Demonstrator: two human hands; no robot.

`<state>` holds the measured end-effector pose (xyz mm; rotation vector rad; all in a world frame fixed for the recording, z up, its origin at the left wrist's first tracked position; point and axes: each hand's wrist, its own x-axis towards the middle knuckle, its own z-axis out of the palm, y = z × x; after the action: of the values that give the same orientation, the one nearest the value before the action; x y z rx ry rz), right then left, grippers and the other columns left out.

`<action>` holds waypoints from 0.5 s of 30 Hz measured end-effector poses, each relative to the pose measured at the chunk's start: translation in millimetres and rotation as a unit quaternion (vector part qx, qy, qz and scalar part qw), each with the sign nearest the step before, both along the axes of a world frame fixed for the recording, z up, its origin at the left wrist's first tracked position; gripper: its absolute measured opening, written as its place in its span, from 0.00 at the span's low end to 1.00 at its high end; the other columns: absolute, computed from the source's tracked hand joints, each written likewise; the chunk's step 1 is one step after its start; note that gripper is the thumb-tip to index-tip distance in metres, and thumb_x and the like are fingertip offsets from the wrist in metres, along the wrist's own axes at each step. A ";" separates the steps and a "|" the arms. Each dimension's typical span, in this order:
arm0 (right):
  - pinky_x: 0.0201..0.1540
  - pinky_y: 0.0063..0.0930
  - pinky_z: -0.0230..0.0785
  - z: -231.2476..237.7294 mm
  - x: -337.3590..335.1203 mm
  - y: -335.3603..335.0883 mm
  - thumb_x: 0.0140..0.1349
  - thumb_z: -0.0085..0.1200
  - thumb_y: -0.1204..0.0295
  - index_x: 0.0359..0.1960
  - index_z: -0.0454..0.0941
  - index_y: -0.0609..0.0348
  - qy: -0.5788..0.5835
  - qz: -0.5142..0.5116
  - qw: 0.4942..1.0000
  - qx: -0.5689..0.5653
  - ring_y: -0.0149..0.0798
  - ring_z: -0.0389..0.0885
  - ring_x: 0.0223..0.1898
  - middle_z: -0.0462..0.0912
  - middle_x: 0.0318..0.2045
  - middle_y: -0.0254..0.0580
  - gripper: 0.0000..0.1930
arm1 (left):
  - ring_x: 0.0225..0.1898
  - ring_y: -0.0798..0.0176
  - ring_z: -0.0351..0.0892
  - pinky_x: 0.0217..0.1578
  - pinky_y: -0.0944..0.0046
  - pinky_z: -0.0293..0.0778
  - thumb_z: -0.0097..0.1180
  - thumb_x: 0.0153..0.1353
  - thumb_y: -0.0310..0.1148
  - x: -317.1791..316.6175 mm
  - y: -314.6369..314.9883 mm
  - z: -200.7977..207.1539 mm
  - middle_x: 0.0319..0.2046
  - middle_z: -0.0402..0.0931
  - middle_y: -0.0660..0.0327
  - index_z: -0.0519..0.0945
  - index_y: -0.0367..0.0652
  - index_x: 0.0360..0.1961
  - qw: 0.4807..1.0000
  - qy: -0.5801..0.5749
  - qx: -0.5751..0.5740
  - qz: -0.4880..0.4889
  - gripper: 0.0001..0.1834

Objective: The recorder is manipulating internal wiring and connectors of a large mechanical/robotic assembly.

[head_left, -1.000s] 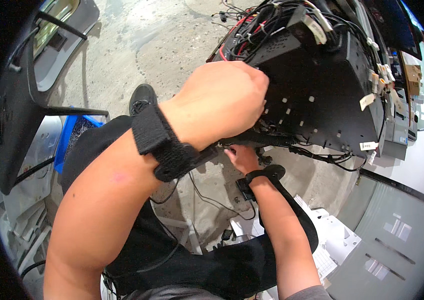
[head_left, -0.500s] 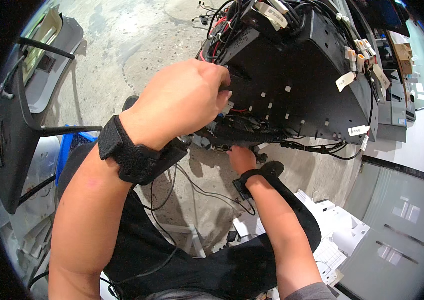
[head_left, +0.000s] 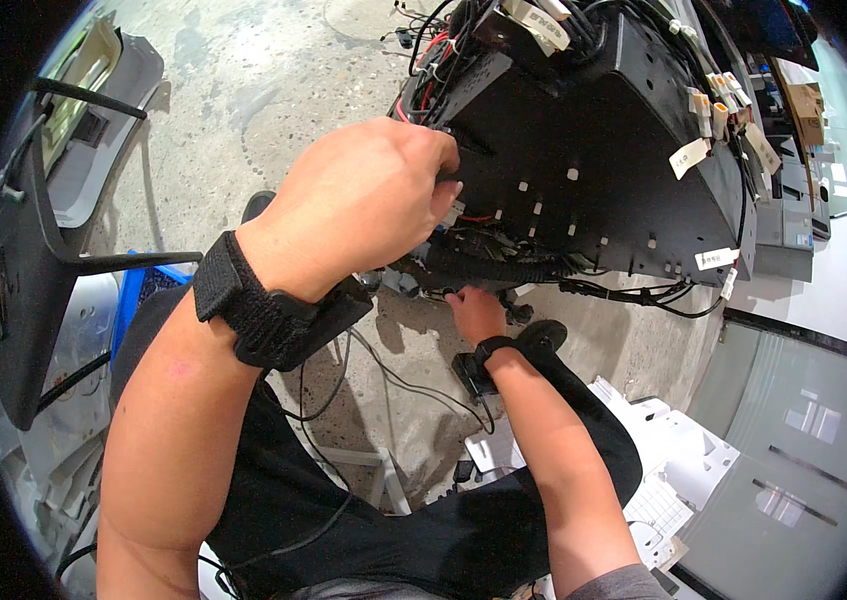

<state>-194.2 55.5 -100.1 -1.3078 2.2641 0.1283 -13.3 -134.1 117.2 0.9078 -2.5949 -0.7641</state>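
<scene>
A black metal housing (head_left: 584, 150), dotted with small slots and white clips, stands in front of me. At its left edge my left hand (head_left: 369, 195) is closed, fingers curled inward. Whatever those fingers grip is hidden behind the hand. Lower down, my right hand (head_left: 481, 314) reaches under the housing to a dark corrugated cable bundle (head_left: 504, 264). Its thumb and fingers look bent together, with the tips partly lost among the cables. Red and black wires (head_left: 431, 85) bunch at the housing's upper left, above my left hand.
White connectors and paper tags (head_left: 689, 157) hang along the housing's right side. A black and grey panel piece (head_left: 34, 250) stands at the left beside a blue bin (head_left: 132, 300). White sheet parts (head_left: 674, 470) lie on the floor at right. A thin black cable (head_left: 414, 385) runs between my legs.
My right hand has turned slightly and its wrist has shifted a little left, with the small black box at the wristband showing more. My left hand stays nearly still.
</scene>
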 end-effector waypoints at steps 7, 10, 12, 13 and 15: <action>0.32 0.39 0.69 -24.9 -17.5 10.2 0.57 0.46 0.60 0.19 0.77 0.63 -0.040 0.025 0.998 -0.037 0.49 0.76 0.25 0.77 0.18 0.49 0.19 | 0.32 0.49 0.75 0.33 0.56 0.70 0.52 0.50 0.34 -2.8 -0.3 4.6 0.26 0.76 0.52 0.77 0.38 0.31 0.999 -0.010 0.030 0.007 0.11; 0.32 0.38 0.69 -15.8 -9.6 5.0 0.57 0.46 0.62 0.21 0.77 0.62 -0.043 0.068 0.996 -0.040 0.49 0.76 0.26 0.77 0.18 0.48 0.16 | 0.32 0.49 0.75 0.33 0.56 0.70 0.52 0.50 0.34 1.3 -1.5 1.1 0.27 0.76 0.52 0.77 0.38 0.31 0.999 -0.010 0.028 0.011 0.11; 0.33 0.39 0.69 -9.1 -2.8 0.5 0.57 0.46 0.64 0.23 0.78 0.62 -0.014 0.089 0.996 -0.001 0.49 0.76 0.27 0.78 0.21 0.49 0.14 | 0.32 0.49 0.75 0.33 0.56 0.71 0.52 0.50 0.34 3.7 -1.3 0.2 0.26 0.76 0.52 0.77 0.38 0.31 0.999 -0.009 0.029 0.015 0.11; 0.35 0.40 0.69 -8.4 -3.0 1.8 0.57 0.46 0.65 0.27 0.76 0.61 0.012 0.122 0.992 0.016 0.50 0.76 0.31 0.77 0.25 0.49 0.12 | 0.32 0.49 0.75 0.33 0.56 0.71 0.52 0.50 0.34 3.2 -1.0 0.6 0.26 0.76 0.52 0.77 0.38 0.31 0.999 -0.004 0.029 0.016 0.11; 0.36 0.42 0.70 -10.4 -4.2 4.1 0.57 0.45 0.65 0.31 0.75 0.60 0.038 0.155 0.987 0.033 0.50 0.76 0.35 0.77 0.29 0.49 0.11 | 0.31 0.49 0.75 0.33 0.56 0.71 0.52 0.50 0.34 2.1 -1.0 1.8 0.26 0.76 0.52 0.77 0.38 0.31 0.999 -0.002 0.032 0.017 0.11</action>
<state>-198.4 59.6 -110.5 -1.6366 2.0823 0.3648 -11.2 -135.0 119.0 0.9698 -2.5650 -0.8422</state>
